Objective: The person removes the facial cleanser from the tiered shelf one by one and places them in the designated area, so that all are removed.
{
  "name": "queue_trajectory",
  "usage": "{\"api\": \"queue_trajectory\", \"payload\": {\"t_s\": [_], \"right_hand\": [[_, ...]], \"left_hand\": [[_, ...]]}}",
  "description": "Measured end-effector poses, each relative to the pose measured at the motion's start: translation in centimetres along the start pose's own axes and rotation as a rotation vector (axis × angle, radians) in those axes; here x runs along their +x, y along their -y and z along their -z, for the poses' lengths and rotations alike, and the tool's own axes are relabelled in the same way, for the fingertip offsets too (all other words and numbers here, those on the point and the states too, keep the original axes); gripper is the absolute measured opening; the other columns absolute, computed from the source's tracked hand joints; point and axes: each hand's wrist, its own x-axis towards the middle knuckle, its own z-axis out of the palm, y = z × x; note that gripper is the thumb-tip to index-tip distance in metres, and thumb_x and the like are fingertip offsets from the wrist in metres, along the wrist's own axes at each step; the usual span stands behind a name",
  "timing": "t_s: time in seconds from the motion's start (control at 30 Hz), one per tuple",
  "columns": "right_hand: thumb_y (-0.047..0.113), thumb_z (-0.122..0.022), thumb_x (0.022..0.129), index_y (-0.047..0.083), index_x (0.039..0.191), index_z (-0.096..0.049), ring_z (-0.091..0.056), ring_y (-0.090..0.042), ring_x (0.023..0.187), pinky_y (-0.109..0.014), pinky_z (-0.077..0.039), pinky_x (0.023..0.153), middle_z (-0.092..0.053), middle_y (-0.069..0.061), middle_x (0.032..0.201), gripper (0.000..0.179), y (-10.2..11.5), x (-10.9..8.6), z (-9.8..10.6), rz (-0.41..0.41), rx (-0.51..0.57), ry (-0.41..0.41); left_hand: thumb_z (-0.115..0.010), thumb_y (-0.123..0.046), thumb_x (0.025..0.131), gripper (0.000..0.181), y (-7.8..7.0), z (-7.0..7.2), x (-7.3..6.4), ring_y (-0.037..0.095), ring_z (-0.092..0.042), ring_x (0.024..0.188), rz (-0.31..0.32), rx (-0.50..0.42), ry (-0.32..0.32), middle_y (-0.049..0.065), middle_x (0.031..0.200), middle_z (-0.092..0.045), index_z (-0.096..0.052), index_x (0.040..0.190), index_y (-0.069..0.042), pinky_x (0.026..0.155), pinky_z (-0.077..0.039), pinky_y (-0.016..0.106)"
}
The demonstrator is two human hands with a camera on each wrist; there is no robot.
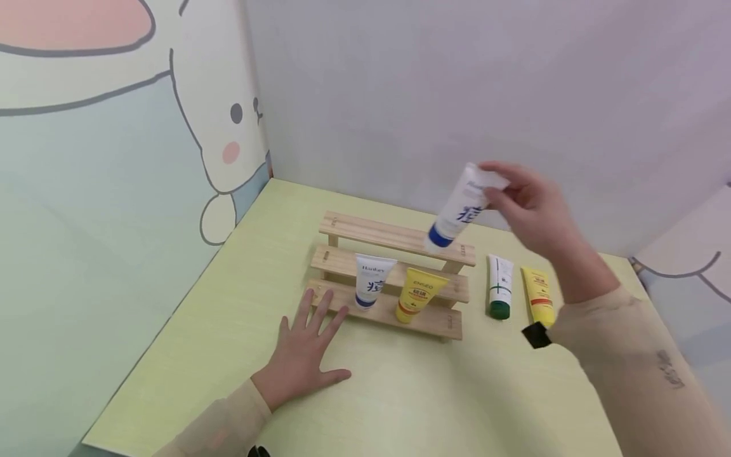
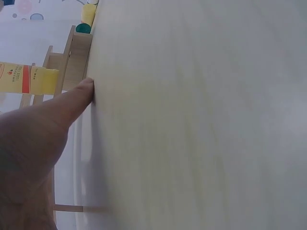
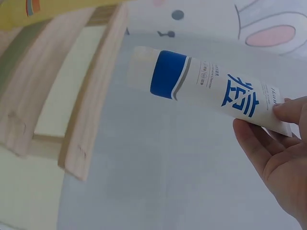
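Observation:
My right hand (image 1: 533, 206) pinches a white tube with a blue band (image 1: 461, 206) by its flat end, cap down and tilted, above the right part of the top tier. In the right wrist view the same tube (image 3: 216, 88) is held between thumb and fingers, apart from the wood. My left hand (image 1: 302, 355) lies with fingers spread, its fingertips at the lower left of the three-tier wooden rack (image 1: 365, 230). On the bottom tier a second white tube (image 1: 372, 279) and a yellow tube (image 1: 419, 295) stand on their caps.
To the right of the rack, a white tube with a green cap (image 1: 500, 285) and another yellow tube (image 1: 539, 295) lie on the pale table (image 1: 228, 324). A plain wall (image 1: 428, 95) rises behind, and a cartoon-printed wall (image 1: 114, 222) stands on the left.

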Motion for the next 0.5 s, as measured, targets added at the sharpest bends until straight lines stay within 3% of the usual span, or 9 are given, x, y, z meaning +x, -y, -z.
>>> {"api": "queue_trajectory", "payload": {"t_s": [0.13,0.23,0.37,0.5], "right_hand": [[0.018,-0.058,0.108,0.018,0.152,-0.056,-0.069,0.008,0.088,-0.007,-0.053,0.076,-0.066,0.018,0.111,0.044,-1.6,-2.0,3.6,-0.053,-0.056,-0.019],[0.020,-0.059,0.108,0.017,0.153,-0.054,-0.071,0.007,0.089,-0.007,-0.053,0.078,-0.066,0.026,0.108,0.045,-3.3,-3.8,5.3,-0.108,-0.073,0.041],[0.018,-0.057,0.109,0.013,0.154,-0.050,-0.074,0.000,0.092,-0.011,-0.056,0.079,-0.071,0.020,0.106,0.047,-6.1,-6.5,5.9,-0.154,-0.055,0.192],[0.012,-0.056,0.109,0.004,0.153,-0.047,-0.075,-0.009,0.094,-0.021,-0.060,0.081,-0.074,0.003,0.112,0.046,-8.8,-8.8,4.3,-0.194,0.038,0.350]], "left_hand": [[-0.075,-0.074,0.080,0.109,0.1,-0.1,0.0,0.051,-0.014,0.159,-0.001,0.010,-0.013,0.016,0.175,-0.018,-0.033,0.165,-0.022,0.096,-0.043,0.083],[-0.075,-0.075,0.080,0.109,0.3,-0.1,0.0,0.051,-0.013,0.159,0.002,0.016,-0.013,0.016,0.175,-0.017,-0.033,0.166,-0.022,0.097,-0.043,0.082],[-0.075,-0.075,0.079,0.110,0.5,-0.1,0.1,0.050,-0.012,0.159,0.000,0.019,-0.013,0.016,0.175,-0.017,-0.032,0.166,-0.022,0.097,-0.043,0.082],[-0.074,-0.075,0.080,0.110,0.6,0.0,0.2,0.050,-0.010,0.160,0.008,0.019,0.008,0.016,0.176,-0.015,-0.031,0.166,-0.023,0.098,-0.042,0.082]]}}
